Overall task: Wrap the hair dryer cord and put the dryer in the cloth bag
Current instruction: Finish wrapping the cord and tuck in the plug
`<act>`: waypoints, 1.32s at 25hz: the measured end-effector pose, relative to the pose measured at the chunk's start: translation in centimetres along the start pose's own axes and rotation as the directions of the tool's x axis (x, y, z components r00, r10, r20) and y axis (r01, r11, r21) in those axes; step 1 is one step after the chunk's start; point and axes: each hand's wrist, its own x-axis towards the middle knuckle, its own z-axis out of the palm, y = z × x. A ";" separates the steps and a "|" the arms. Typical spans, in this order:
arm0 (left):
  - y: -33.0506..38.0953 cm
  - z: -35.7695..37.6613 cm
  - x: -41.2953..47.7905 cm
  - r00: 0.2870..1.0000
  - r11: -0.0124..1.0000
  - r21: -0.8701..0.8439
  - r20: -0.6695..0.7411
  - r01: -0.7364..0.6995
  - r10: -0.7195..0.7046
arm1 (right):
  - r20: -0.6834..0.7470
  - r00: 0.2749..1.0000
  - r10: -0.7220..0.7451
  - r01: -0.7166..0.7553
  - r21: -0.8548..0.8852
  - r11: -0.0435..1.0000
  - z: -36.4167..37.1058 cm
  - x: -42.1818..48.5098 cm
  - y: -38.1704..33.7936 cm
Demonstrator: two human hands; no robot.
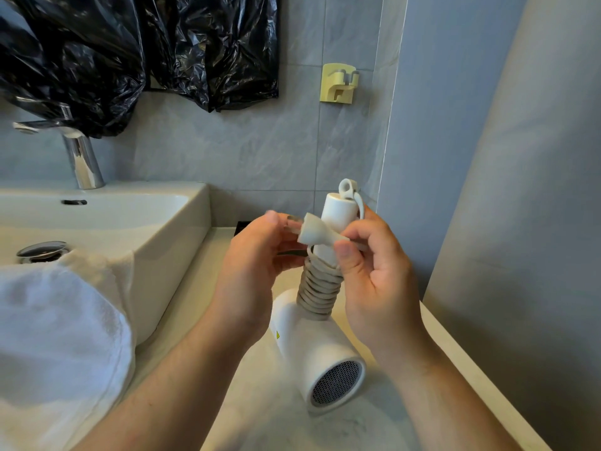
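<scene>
— Over the counter point(247, 402) beside the sink point(169, 222): holding the hair dryer point(320, 349) handle-up, barrel resting low, grille facing the camera.

— Cord point(320, 288)?

— Sitting coiled tight around the handle, turn against turn. Probably rubbery and springy, so likely wanting to unwind if let go.

— Hands?

— Left hand point(250, 268) pinching the plug point(313, 234) at the prong end; right hand point(374, 271) pinching the cord just behind it, against the handle. Both closed, close together.

— Where to grip for bagging?

— Judging by looks: around the coils, pinning the plug. Smooth hard plastic shell, seeming light, possibly slippery. White cloth point(61, 327) lying at left over the sink edge; possibly the bag, not telling for sure.
</scene>
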 end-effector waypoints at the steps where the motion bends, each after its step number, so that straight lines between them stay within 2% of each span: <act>1: 0.0 0.0 0.1 1.000 1.000 -0.002 -0.015 0.016 -0.016 | 0.000 1.000 0.027 -0.027 -0.001 1.000 0.0 0.0 -0.1; 4: 0.0 0.6 0.0 0.999 0.998 0.058 -0.042 0.030 -0.028 | -0.001 0.997 0.073 -0.073 0.019 0.997 -0.1 -0.2 -0.2; 11: 0.4 0.8 0.1 0.994 0.982 0.174 -0.088 0.075 -0.061 | 0.050 0.996 0.076 -0.079 0.053 0.996 -0.1 -0.4 -0.6; 13: 0.6 0.7 0.1 0.992 0.970 0.221 -0.102 0.100 -0.079 | -0.020 1.000 0.009 -0.009 0.023 1.000 -0.1 -0.3 -0.4; 15: 0.8 0.6 0.1 0.987 0.958 0.259 -0.127 0.126 -0.096 | -0.109 0.988 -0.105 0.092 -0.117 0.989 -0.2 -0.1 -0.2; 17: 1.0 0.6 0.2 0.982 0.961 0.234 -0.146 0.150 -0.118 | -0.145 0.981 -0.131 0.101 -0.198 0.975 -0.4 -0.1 -0.1; 19: 1.1 0.5 0.2 0.980 0.963 0.210 -0.142 0.166 -0.138 | -0.148 0.981 -0.125 0.094 -0.200 0.975 -0.5 -0.2 -0.3; 24: 1.4 0.6 0.0 0.984 0.963 0.203 -0.060 0.177 -0.169 | -0.076 0.978 -0.194 0.174 -0.215 0.961 -0.8 -0.1 -0.2; 26: 1.5 0.5 0.1 0.978 0.968 0.140 -0.026 0.207 -0.205 | -0.093 0.982 -0.167 0.150 -0.166 0.975 -0.7 0.0 -0.2; 29: 1.5 0.2 0.2 0.956 0.960 -0.010 0.100 0.279 -0.277 | -0.149 0.981 -0.127 0.109 -0.119 0.987 -0.5 0.0 -0.1; 33: 1.2 -0.3 0.2 0.933 0.937 -0.105 0.177 0.334 -0.313 | -0.187 0.957 -0.222 0.174 -0.244 0.954 -0.5 0.0 0.1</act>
